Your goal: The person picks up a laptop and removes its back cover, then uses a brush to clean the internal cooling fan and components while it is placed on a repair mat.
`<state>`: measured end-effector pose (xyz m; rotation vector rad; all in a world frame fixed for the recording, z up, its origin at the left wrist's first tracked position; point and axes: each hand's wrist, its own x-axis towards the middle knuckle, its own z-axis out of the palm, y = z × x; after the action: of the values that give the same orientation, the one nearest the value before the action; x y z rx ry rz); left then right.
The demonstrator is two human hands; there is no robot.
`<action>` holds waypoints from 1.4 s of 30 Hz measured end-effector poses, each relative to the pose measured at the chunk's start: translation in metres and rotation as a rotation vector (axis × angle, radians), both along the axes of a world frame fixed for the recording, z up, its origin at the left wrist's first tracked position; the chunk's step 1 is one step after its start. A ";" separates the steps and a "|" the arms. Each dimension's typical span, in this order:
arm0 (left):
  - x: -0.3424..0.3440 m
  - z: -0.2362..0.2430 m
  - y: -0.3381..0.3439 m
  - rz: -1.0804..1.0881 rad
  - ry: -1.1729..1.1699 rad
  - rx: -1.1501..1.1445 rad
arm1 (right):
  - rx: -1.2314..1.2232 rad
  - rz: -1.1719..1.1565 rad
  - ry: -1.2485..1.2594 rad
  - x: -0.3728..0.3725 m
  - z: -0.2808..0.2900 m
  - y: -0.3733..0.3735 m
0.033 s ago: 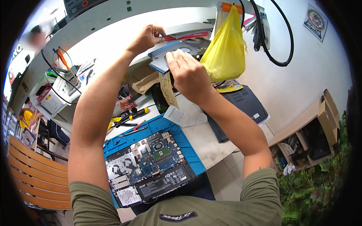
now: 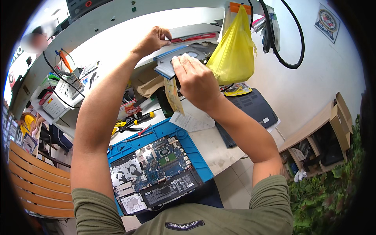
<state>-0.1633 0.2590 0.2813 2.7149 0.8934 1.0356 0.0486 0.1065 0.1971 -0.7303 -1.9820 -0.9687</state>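
Nothing much has been changed at the near end since the earlier frame: the opened laptop [image 2: 160, 168] is still left on the blue mat [image 2: 196, 150], boards and battery exposed. Past its far edge, a yellow-handled tool [image 2: 147, 118] and tweezers [image 2: 137, 137] can be seen, unmoved too. A white paper [image 2: 194, 122] has been left just beyond the mat, and a dark laptop [image 2: 250, 105] is parked to the right, partly blocked from view by the right forearm.

The real (tiny) difference is at the right hand [image 2: 199, 83], which has been brought slightly lower in the picture, and the grey part [image 2: 167, 66] with blue edges has been shifted down along with it. Its fingers are kept close together over that part; the thumb is hidden, so a proper grip can't be told. Below it a yellowed strip [image 2: 171, 94] is seen dangling.

The left hand [image 2: 150, 42] is held about where it was, fingers curled, thumb and fingertip nearly together beside some red sheets [image 2: 194, 38]; whether anything is pinched can't be told.

The part's right side is crowded by a hanging yellow bag [image 2: 235, 58], by which some of the desk behind is also hidden. Far left, somebody in a yellow top [image 2: 28, 121] can be made out.
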 end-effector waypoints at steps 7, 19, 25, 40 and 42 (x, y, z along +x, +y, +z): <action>0.010 -0.018 0.001 0.080 0.022 -0.043 | -0.096 0.071 0.041 0.000 -0.007 -0.031; -0.060 -0.065 -0.142 0.139 -0.647 -0.515 | -0.083 0.060 0.069 -0.007 -0.003 -0.038; -0.030 -0.129 -0.215 -0.309 -0.933 -1.072 | -0.117 0.052 0.089 -0.023 -0.003 -0.052; -0.102 -0.111 -0.221 0.481 -0.794 -0.025 | -0.072 0.014 0.104 -0.019 -0.004 -0.066; -0.106 -0.093 -0.203 0.624 -0.532 0.544 | -0.072 0.061 0.127 -0.019 0.003 -0.074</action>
<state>-0.2689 0.0564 0.1885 2.2866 1.5530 2.2684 0.0299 0.0325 0.1998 -0.7478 -1.9245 -0.7984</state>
